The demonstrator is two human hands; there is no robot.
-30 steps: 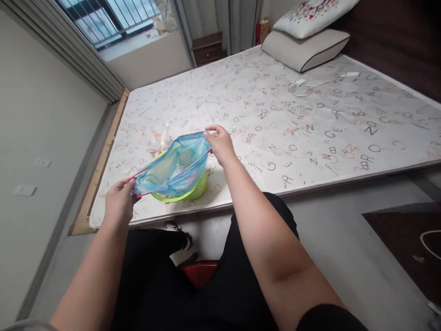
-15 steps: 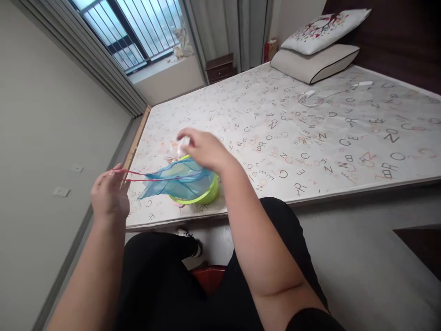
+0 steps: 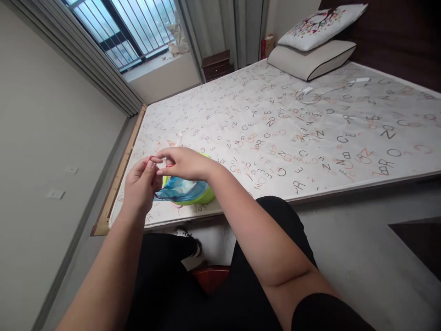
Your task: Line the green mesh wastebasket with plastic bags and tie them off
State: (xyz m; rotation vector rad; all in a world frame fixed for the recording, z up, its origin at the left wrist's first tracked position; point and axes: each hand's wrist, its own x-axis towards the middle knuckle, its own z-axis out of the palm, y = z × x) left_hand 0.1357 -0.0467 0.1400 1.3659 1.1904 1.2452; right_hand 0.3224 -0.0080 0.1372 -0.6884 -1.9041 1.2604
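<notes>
A thin blue drawstring bag (image 3: 174, 190) lies in a lime-green basket (image 3: 206, 196) near the edge of the bed. Something white (image 3: 188, 185) shows inside the bag. My left hand (image 3: 139, 186) is closed on the bag's red drawstring (image 3: 150, 159), left of the basket. Fingertip to fingertip with it, my right hand (image 3: 184, 163) pinches another part of the red string. The right hand and wrist hide the basket's far side, and the fingers hide much of the string.
The white mattress (image 3: 248, 115) has printed letters and a wooden frame (image 3: 119, 177) at left. A coiled white cable (image 3: 309, 96) lies farther back, with a cushion (image 3: 312, 59) and pillow (image 3: 320, 27) stacked behind. My legs are below the bed's edge.
My right hand has left the white item, which now shows in the bag, and moved left onto the red string. My left hand has come right, and the stretched string has slackened.
</notes>
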